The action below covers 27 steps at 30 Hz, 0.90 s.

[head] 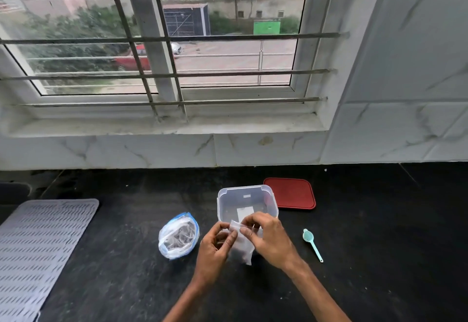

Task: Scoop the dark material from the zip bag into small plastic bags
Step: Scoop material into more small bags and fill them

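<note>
Left hand (219, 242) and right hand (268, 239) both pinch the top edge of a small clear plastic bag (243, 248). Crumpled blue-trimmed zip bag (178, 237) lies left of the grip. Teal plastic scoop (312, 244) lies right.
</note>
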Motion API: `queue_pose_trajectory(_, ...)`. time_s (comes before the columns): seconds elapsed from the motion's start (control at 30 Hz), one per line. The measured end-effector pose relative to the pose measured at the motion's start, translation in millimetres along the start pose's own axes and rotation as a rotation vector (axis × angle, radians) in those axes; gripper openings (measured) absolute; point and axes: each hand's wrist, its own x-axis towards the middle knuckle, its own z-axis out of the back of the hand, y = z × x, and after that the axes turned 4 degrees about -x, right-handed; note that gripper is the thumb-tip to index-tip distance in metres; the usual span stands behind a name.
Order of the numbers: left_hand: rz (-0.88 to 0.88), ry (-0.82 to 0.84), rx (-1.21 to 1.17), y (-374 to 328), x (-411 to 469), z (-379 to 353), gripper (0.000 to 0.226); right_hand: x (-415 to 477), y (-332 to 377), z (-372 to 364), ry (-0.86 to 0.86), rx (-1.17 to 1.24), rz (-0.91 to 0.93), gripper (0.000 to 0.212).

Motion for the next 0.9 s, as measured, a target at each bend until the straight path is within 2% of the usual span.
queue_pose_trajectory(0.33,-0.028,-0.011,0.042,-5,5,21,0.013,4,18,-12,0.013,-0.014,0.009,0.011)
queue_pose_trajectory(0.6,-0.098,-0.009,0.054,-10,11,19,0.005,7,27,-6,-0.007,-0.014,0.059,0.018)
queue_pose_trajectory(0.9,-0.124,-0.001,0.081,-12,17,12,0.01,12,25,3,-0.02,0.024,0.042,0.013)
